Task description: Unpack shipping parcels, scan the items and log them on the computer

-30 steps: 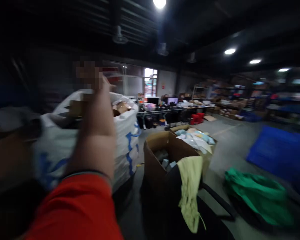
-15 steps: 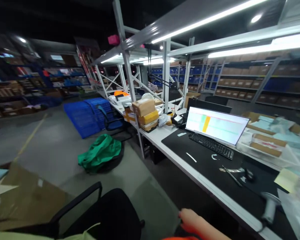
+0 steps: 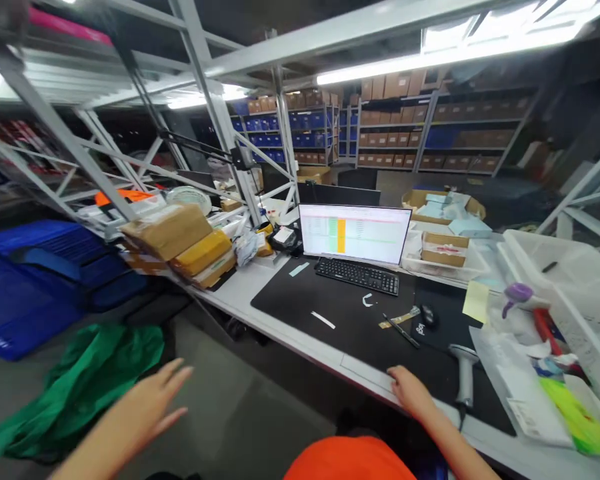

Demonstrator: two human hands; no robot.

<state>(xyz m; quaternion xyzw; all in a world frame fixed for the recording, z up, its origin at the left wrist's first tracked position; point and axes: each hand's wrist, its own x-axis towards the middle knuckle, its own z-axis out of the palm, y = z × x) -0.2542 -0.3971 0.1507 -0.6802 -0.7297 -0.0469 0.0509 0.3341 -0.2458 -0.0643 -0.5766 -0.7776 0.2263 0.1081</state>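
My left hand (image 3: 155, 400) hangs in the air left of the desk, fingers spread and nothing in it. Below and beyond it a crumpled green cloth or bag (image 3: 90, 373) lies on the floor. My right hand (image 3: 410, 390) is at the front edge of the desk (image 3: 330, 357), its fingers curled onto that edge and partly hidden. Closest to this hand are a grey barcode scanner (image 3: 465, 377) and a pen (image 3: 401, 331) on the black desk mat (image 3: 300, 303). A keyboard (image 3: 357, 275) and a mouse (image 3: 429, 315) lie farther back.
A lit monitor (image 3: 355, 233) stands behind the keyboard. Stacked parcels (image 3: 180, 230) occupy the desk's left part. White plastic bins (image 3: 555, 267) and plastic bags (image 3: 525, 380) crowd the right. Blue crates (image 3: 25, 293) stand on the floor at left; a metal frame rises over the desk.
The view has swung right and closer to the desk. My left hand has come into view, open. My right hand has moved from beside the desk up to its front edge.
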